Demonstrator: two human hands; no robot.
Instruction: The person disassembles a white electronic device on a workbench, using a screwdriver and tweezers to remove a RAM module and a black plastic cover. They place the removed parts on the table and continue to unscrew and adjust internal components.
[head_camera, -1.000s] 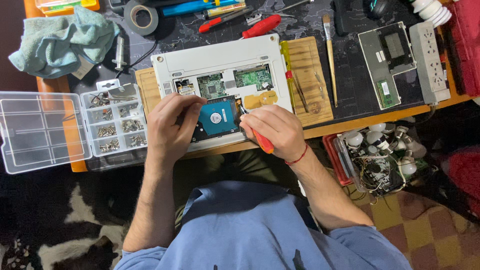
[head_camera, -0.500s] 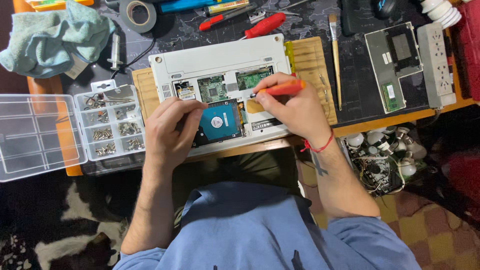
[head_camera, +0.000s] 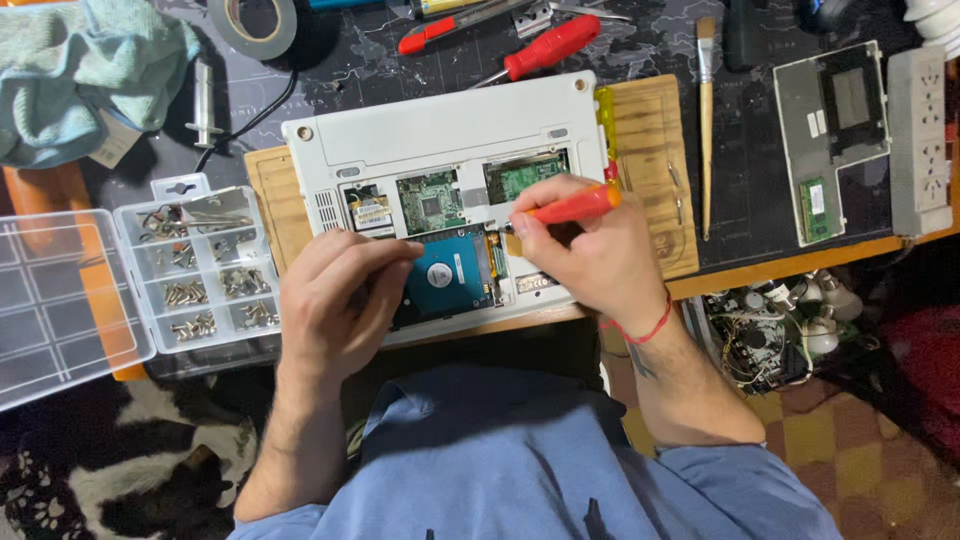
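Note:
A white laptop (head_camera: 440, 130) lies upside down on a wooden board (head_camera: 650, 140), its bottom cover off so green circuit boards and a blue-labelled hard drive (head_camera: 447, 272) show. My left hand (head_camera: 335, 300) rests flat on the laptop's near left part, fingertips touching the drive's left edge. My right hand (head_camera: 585, 255) grips a small red-orange screwdriver (head_camera: 575, 205), its tip pointing left at the spot just above the drive's right corner.
A clear compartment box with screws (head_camera: 205, 270) stands open at the left. Behind the laptop lie red screwdrivers (head_camera: 545, 45), a tape roll (head_camera: 250, 22) and a brush (head_camera: 706, 120). A grey cover panel (head_camera: 835, 135) and power strip (head_camera: 920, 140) are at the right.
My right hand lifted the screwdriver from the laptop's near edge and brought its tip over beside the drive. The left hand has stayed on the laptop.

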